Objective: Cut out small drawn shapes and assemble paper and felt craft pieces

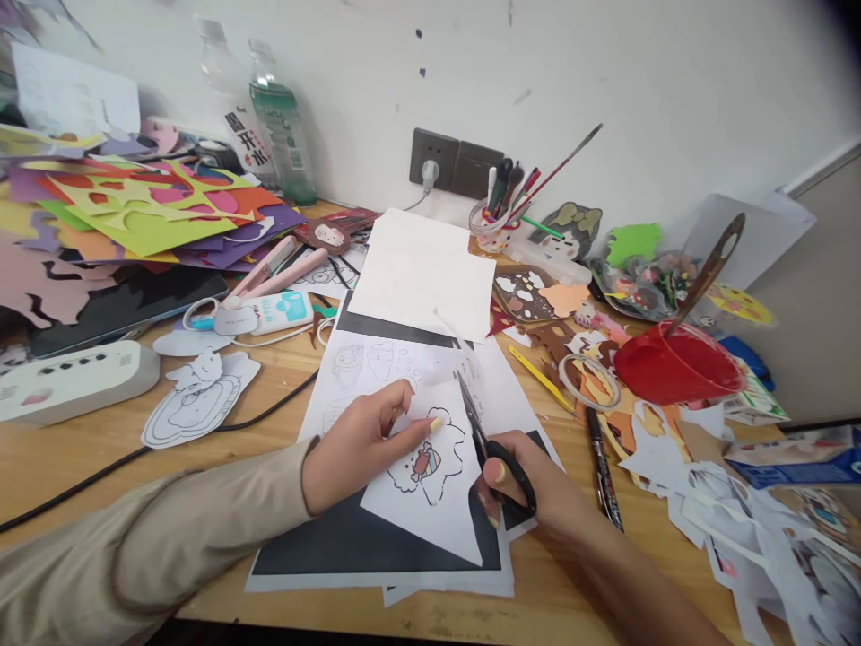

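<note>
Most of the outline looks uncut: your left hand (356, 449) pinches the printed cartoon sheet (430, 475) above the counter (100, 440), your right hand (521, 484) grips black scissors (481, 435), blades parted at its upper edge

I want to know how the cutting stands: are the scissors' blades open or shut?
Open: the scissors in the right hand show two blades spread apart at the edge of the printed paper.

Bright, even daylight; soft faint shadows. Mild glare on white wall (673, 81). Wide-angle bending at edges; dark vignette at 1 o'clock corner; blur at 10 o'clock.
</note>
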Available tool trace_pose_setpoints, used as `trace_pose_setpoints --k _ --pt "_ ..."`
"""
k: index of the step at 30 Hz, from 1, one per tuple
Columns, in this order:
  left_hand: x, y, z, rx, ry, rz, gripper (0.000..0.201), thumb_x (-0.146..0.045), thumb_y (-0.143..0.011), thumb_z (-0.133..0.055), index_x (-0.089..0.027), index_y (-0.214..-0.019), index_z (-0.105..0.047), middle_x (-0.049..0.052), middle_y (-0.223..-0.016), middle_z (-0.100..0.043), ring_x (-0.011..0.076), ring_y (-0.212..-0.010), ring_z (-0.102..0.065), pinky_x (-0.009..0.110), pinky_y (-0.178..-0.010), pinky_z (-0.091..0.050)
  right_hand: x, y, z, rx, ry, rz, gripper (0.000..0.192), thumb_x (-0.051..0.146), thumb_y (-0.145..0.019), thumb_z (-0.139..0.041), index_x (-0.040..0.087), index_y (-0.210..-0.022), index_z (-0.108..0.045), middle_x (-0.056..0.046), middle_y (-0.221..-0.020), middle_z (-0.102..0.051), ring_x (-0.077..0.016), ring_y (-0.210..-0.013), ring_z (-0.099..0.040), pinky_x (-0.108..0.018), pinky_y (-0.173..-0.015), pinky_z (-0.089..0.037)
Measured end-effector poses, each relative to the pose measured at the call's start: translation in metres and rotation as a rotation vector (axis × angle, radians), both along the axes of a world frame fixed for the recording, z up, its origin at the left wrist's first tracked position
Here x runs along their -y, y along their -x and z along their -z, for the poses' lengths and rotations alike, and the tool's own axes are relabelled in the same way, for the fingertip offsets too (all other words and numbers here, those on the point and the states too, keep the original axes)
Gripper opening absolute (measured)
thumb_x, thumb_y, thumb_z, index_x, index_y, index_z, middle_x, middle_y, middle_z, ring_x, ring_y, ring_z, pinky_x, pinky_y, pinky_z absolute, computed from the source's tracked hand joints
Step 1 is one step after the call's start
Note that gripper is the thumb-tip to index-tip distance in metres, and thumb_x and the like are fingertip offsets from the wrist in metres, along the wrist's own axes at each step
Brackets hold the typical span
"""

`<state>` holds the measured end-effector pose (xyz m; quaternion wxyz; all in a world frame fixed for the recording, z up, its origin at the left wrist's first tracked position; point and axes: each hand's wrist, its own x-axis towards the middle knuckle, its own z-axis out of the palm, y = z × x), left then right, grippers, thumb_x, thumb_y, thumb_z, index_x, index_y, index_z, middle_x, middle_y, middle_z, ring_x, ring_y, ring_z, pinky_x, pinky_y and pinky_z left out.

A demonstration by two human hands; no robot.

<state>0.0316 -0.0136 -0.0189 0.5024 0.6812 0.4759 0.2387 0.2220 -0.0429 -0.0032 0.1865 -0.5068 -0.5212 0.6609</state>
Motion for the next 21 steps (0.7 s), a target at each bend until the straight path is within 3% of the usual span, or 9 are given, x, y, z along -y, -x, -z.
trace_pose_setpoints --k 5,11,15,18,21 --pt "0.000 -0.001 0.000 -0.027 -0.028 0.016 0.029 -0.043 -0.076 -0.041 -0.017 -0.064 -0.033 -0.005 -0.048 -0.040 0.0068 -0.045 -0.037 0.019 -0.045 -0.022 -0.001 -0.003 0.006 -0.006 -0.016 0.087 0.045 0.056 -0.065 -0.049 0.015 -0.048 -0.044 0.004 -0.039 -0.042 -0.0056 -0.037 -0.037 -0.019 -0.040 -0.028" --pt "-0.007 0.017 -0.018 -0.098 -0.079 0.130 0.030 -0.042 -0.075 -0.044 -0.017 -0.063 -0.034 -0.006 -0.051 -0.030 0.0053 -0.048 -0.030 0.019 -0.046 -0.022 -0.004 -0.002 0.001 0.030 -0.014 -0.011 0.056 0.070 -0.057 -0.042 0.015 -0.051 -0.045 0.002 -0.041 -0.043 -0.0075 -0.038 -0.037 -0.021 -0.041 -0.027" --pt "-0.010 0.048 -0.034 -0.274 -0.191 0.157 0.031 -0.038 -0.079 -0.039 -0.016 -0.060 -0.031 -0.006 -0.052 -0.026 0.0052 -0.048 -0.025 0.019 -0.047 -0.022 -0.006 -0.005 0.000 0.037 -0.043 -0.150 0.058 0.072 -0.059 -0.038 0.015 -0.055 -0.047 0.000 -0.045 -0.046 -0.0097 -0.042 -0.040 -0.023 -0.045 -0.027" --pt "-0.011 0.082 -0.046 -0.426 -0.213 0.144 0.023 -0.028 -0.083 -0.030 -0.016 -0.067 -0.040 -0.004 -0.059 -0.038 0.0053 -0.053 -0.034 0.018 -0.053 -0.026 -0.005 -0.010 0.003 0.046 -0.066 -0.217 0.057 0.071 -0.062 -0.035 0.015 -0.058 -0.048 -0.001 -0.048 -0.048 -0.0110 -0.046 -0.041 -0.024 -0.048 -0.028" --pt "-0.014 0.120 -0.060 -0.595 -0.251 0.012 0.021 -0.030 -0.081 -0.035 -0.015 -0.072 -0.047 -0.002 -0.068 -0.048 0.0066 -0.062 -0.041 0.017 -0.060 -0.030 -0.004 -0.014 0.006 0.035 -0.063 -0.243 0.055 0.068 -0.065 -0.033 0.015 -0.062 -0.049 -0.002 -0.054 -0.050 -0.0119 -0.050 -0.042 -0.024 -0.049 -0.030"
